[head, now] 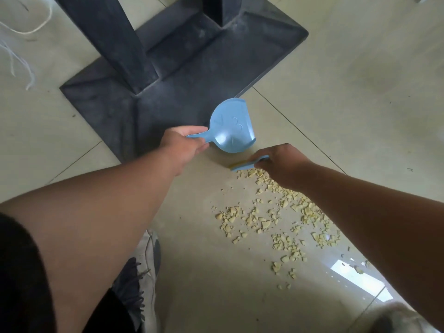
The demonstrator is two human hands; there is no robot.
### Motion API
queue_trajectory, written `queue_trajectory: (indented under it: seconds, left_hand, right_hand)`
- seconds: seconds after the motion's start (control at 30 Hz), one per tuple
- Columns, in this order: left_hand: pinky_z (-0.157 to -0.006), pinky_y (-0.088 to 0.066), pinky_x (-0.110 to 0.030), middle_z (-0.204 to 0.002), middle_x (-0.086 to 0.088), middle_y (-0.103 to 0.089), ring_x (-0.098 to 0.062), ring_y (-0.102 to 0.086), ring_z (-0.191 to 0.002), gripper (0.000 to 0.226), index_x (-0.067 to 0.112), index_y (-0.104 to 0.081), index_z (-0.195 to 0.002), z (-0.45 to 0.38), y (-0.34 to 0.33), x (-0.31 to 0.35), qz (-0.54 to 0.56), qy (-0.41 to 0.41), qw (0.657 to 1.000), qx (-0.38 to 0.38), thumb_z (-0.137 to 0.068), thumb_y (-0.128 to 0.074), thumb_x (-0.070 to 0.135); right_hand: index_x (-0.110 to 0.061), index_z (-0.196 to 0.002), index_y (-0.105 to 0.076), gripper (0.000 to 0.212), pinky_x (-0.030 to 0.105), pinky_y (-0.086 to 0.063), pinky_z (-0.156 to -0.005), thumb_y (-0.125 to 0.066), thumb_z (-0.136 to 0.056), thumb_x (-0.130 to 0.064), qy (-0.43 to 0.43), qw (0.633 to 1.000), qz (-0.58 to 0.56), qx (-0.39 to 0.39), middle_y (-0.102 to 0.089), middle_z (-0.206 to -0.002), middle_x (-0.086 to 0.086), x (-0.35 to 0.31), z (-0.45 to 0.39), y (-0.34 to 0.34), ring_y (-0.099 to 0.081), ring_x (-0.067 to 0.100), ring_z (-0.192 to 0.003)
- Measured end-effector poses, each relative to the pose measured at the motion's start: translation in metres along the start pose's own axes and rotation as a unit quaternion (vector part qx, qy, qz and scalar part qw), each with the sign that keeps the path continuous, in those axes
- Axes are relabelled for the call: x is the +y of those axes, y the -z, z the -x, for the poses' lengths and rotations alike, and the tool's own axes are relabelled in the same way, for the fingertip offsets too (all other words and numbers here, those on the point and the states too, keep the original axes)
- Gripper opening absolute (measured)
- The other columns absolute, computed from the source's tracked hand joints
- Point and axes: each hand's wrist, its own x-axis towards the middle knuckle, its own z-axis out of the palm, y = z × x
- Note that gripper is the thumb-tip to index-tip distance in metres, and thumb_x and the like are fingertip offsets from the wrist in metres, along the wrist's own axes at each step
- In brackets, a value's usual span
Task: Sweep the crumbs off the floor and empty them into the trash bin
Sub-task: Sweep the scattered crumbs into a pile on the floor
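- We see the left hand (182,146) curled round the handle of a small blue dustpan (230,127), fingers wrapped over the grip.
- The dustpan is tilted, its underside turned up toward the camera; its lower edge looks to be at the floor (360,80), though we cannot tell whether it touches.
- The dustpan sits just beside the near corner of the dark pedestal base (168,75), partly overlapping that base in the view.
- The right hand (281,162) grips a small blue brush (245,165) with a yellowish strip along its edge; the fingers close over its handle and hide most of it.
- The brush lies just on the near side of the dustpan, a narrow gap between them.
- Pale yellow crumbs (276,222) are scattered over the tiled floor, starting right at the brush and spreading away from the pedestal base toward the person; some pass under the right forearm.
- A grey and white shoe (146,267) stands on the floor below the left arm, well apart from the pedestal base.
- White string (26,32) trails on the floor on the far side of the pedestal base.
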Motion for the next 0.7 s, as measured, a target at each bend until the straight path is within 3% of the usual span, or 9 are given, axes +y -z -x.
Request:
queue_trajectory:
  seconds: [0.13, 0.27, 0.37, 0.47, 0.57, 0.7]
  left_hand:
    - [-0.107, -0.058, -0.04, -0.106, 0.004, -0.082, -0.014, -0.083, -0.091, 0.034, 0.034, -0.081, -0.099, 0.012, -0.005, -0.015, 0.004, 0.006, 1.0, -0.004, -0.094, -0.073, 0.001]
    - [-0.108, -0.057, -0.037, -0.108, 0.005, -0.079, -0.016, -0.084, -0.091, 0.034, 0.031, -0.081, -0.102, 0.021, -0.006, -0.024, 0.016, 0.013, 1.0, -0.006, -0.095, -0.073, -0.001]
    - [-0.108, -0.057, -0.035, -0.114, -0.002, -0.08, -0.018, -0.083, -0.094, 0.034, 0.028, -0.081, -0.105, 0.023, -0.005, -0.028, 0.055, 0.021, 0.998, -0.002, -0.095, -0.073, -0.003]
    - [-0.105, -0.059, -0.034, -0.116, -0.007, -0.08, -0.021, -0.083, -0.096, 0.033, 0.024, -0.081, -0.107, 0.019, -0.003, -0.026, 0.087, 0.021, 0.996, 0.01, -0.094, -0.074, -0.006]
    - [-0.104, -0.059, -0.034, -0.118, -0.009, -0.08, -0.021, -0.083, -0.097, 0.033, 0.023, -0.082, -0.109, 0.011, -0.002, -0.023, 0.089, 0.016, 0.996, 0.013, -0.094, -0.074, -0.006]
    - [-0.103, -0.06, -0.034, -0.121, -0.01, -0.079, -0.021, -0.083, -0.097, 0.033, 0.021, -0.081, -0.112, 0.002, -0.001, -0.017, 0.083, 0.012, 0.996, 0.011, -0.094, -0.075, -0.005]
  right_hand:
    - [-0.031, -0.111, -0.078, 0.018, 0.024, -0.045, -0.048, -0.066, -0.099, -0.025, -0.02, 1.0, -0.014, -0.01, -0.067, -0.073, 0.003, 0.015, 0.02, -0.002, -0.052, 0.016, -0.048]
    - [-0.035, -0.102, -0.077, 0.016, 0.018, -0.04, -0.041, -0.066, -0.098, -0.023, -0.03, 0.999, -0.026, -0.026, -0.061, -0.065, -0.005, 0.024, 0.035, 0.0, -0.045, 0.007, -0.04]
    - [-0.032, -0.1, -0.078, 0.017, 0.017, -0.038, -0.04, -0.066, -0.097, -0.02, -0.014, 0.999, -0.037, -0.027, -0.064, -0.064, -0.002, 0.025, 0.04, 0.006, -0.045, 0.005, -0.038]
    - [-0.027, -0.102, -0.079, 0.017, 0.019, -0.038, -0.039, -0.065, -0.098, -0.018, -0.021, 0.994, -0.098, 0.033, -0.069, -0.068, 0.007, 0.025, 0.036, 0.018, -0.045, 0.006, -0.038]
    - [-0.027, -0.106, -0.078, 0.019, 0.018, -0.036, -0.038, -0.062, -0.101, -0.019, -0.03, 0.989, -0.093, 0.109, -0.059, -0.062, 0.0, 0.026, 0.02, 0.028, -0.043, 0.005, -0.037]
    - [-0.029, -0.111, -0.077, 0.019, 0.024, -0.039, -0.043, -0.061, -0.103, -0.023, -0.033, 0.992, -0.047, 0.11, -0.057, -0.066, 0.0, 0.025, 0.003, 0.028, -0.046, 0.008, -0.042]
